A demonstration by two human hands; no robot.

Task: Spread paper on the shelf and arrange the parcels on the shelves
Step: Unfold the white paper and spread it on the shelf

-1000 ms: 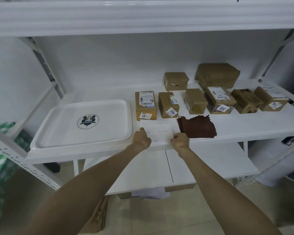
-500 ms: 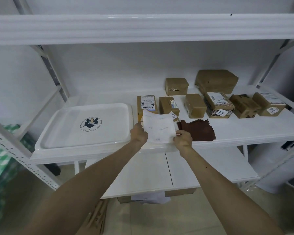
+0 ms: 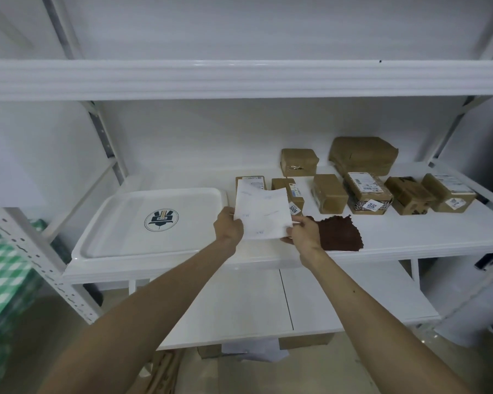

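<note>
A white sheet of paper (image 3: pixel 264 213) is lifted upright above the front of the middle shelf (image 3: pixel 410 234). My left hand (image 3: pixel 228 226) pinches its lower left edge and my right hand (image 3: pixel 303 230) pinches its lower right corner. Several brown parcels stand on the shelf behind it: one partly hidden by the paper (image 3: pixel 249 180), one beside it (image 3: pixel 289 190), and others further right (image 3: pixel 329 193), (image 3: pixel 367 196), (image 3: pixel 448 191). Two more sit at the back (image 3: pixel 299 162), (image 3: pixel 363 155).
A white tray with a dark logo (image 3: pixel 125 231) lies on the left of the shelf. A dark brown torn sheet (image 3: pixel 340 233) lies by my right hand. An upper shelf (image 3: pixel 239 78) spans above; a lower shelf (image 3: pixel 239 308) is below. Green checked material (image 3: pixel 0 280) is at far left.
The white paper lay flat on the shelf edge a second ago; both hands have lifted it and tipped it upright. The view has tilted upward.
</note>
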